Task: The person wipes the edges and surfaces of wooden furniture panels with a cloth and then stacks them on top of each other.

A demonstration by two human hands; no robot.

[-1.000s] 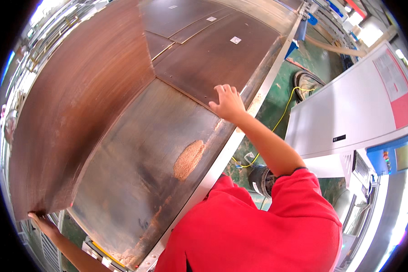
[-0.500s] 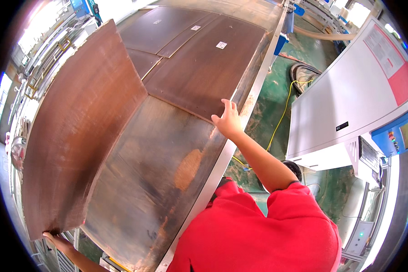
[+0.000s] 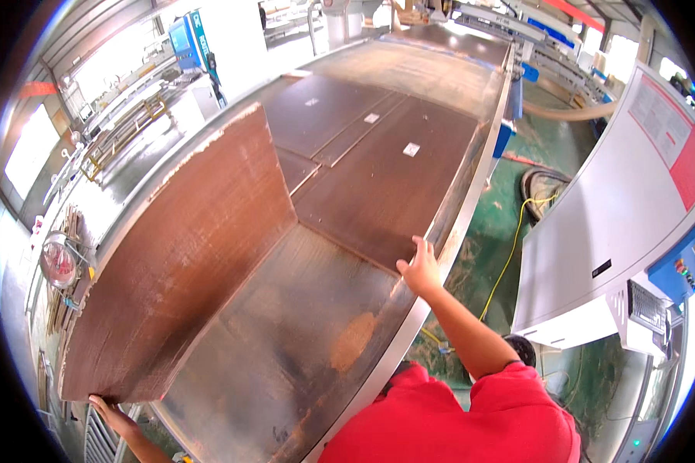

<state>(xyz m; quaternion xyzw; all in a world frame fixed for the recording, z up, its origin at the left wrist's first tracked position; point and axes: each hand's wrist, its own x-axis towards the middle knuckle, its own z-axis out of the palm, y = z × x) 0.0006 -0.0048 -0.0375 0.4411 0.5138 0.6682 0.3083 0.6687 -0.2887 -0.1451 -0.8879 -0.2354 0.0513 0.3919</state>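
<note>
A large brown board [image 3: 185, 262] stands tilted up on its long edge along the left side of a long metal table [image 3: 301, 347]. My left hand [image 3: 112, 413] grips the board's near lower corner. My right hand [image 3: 421, 266] rests with fingers spread on the near corner of a dark flat board [image 3: 386, 185] lying on the table by its right rim. Further flat dark boards [image 3: 324, 108] lie beyond it.
A grey machine cabinet [image 3: 633, 201] with a control panel stands to the right. A yellow cable [image 3: 510, 247] and a black hose lie on the green floor between table and cabinet. Racks and machines line the left side.
The tilted board has risen steeper and swung toward the left. My right hand stays on the flat board's corner, and the view has lifted to show more of the table.
</note>
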